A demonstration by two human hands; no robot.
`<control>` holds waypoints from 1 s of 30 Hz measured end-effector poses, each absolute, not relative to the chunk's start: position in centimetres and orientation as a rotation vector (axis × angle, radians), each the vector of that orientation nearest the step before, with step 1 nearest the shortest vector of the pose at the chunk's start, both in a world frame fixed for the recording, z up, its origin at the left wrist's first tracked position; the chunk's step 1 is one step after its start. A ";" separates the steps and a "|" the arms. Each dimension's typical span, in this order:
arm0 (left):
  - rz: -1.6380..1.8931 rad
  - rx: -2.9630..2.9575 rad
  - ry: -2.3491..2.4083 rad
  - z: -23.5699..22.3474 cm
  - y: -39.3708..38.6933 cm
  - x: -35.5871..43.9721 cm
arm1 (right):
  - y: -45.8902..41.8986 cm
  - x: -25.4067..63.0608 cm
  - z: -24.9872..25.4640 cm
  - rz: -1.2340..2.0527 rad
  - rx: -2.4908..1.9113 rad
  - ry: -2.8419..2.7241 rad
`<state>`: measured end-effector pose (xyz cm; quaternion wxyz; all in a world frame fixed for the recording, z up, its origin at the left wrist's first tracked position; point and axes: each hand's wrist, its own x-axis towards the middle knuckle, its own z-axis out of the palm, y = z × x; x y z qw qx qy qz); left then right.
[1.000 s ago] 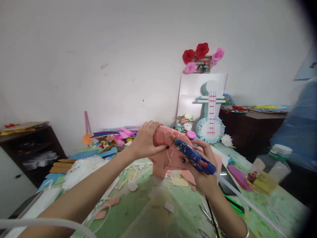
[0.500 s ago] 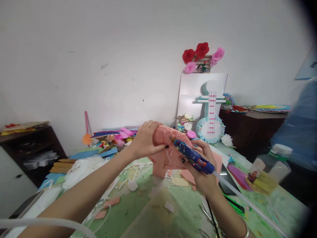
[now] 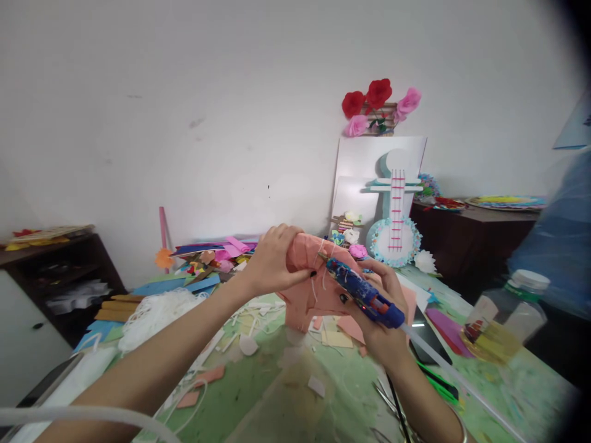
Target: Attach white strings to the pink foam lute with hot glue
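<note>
A salmon-pink paper-covered shape [image 3: 300,301] with a rounded top and a narrower stem stands raised above the table. My left hand [image 3: 276,261] grips its upper left side, thumb across the front and fingers over the top. In my right hand [image 3: 381,314] is a blue glue gun [image 3: 364,292], its metal nozzle at the shape's upper face, near thin white strands. A long clear glue stick [image 3: 455,366] sticks out of the gun's back end. The palm side of my right hand is partly hidden by the gun.
Paper scraps [image 3: 316,386] litter the green tabletop [image 3: 258,394]. To the right are a bottle of yellowish liquid [image 3: 505,320], a dark tablet-like slab [image 3: 427,341] and scissors [image 3: 388,397]. White string [image 3: 157,317] lies left. A paper instrument model [image 3: 394,215] leans behind.
The whole view has shifted very slightly. The nozzle stays near the same spot on the pink shape, and both hands keep their hold.
</note>
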<state>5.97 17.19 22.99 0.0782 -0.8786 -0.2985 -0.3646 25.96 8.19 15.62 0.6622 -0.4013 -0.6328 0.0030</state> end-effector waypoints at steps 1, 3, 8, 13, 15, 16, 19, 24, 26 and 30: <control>-1.090 -2.632 -0.896 23.0 17.2 6.0 | 8.2 26.0 15.6 -0.014 -0.908 -1.441; -1.086 -2.639 -0.899 23.0 17.3 6.0 | 8.3 26.0 15.5 -0.055 -0.901 -1.467; -1.082 -2.639 -0.908 23.0 17.3 5.9 | 8.5 26.3 14.9 -0.109 -0.880 -1.528; -1.084 -2.634 -0.928 23.0 17.2 5.8 | 8.3 26.4 14.8 -0.113 -0.881 -1.524; -1.083 -2.640 -0.923 23.0 17.2 5.9 | 8.2 26.3 15.1 -0.117 -0.885 -1.502; -1.084 -2.641 -0.919 23.0 17.2 5.9 | 8.2 26.3 15.3 -0.108 -0.887 -1.489; -1.090 -2.636 -0.903 22.9 17.3 5.9 | 8.4 26.2 15.4 -0.101 -0.890 -1.472; -1.079 -2.648 -0.929 23.1 17.0 5.9 | 8.5 26.4 14.9 -0.086 -0.900 -1.527; -1.077 -2.653 -0.933 23.2 16.9 6.0 | 8.5 26.5 14.9 -0.079 -0.901 -1.532; -1.081 -2.648 -0.921 23.2 17.0 6.0 | 8.3 26.4 15.2 -0.064 -0.916 -1.505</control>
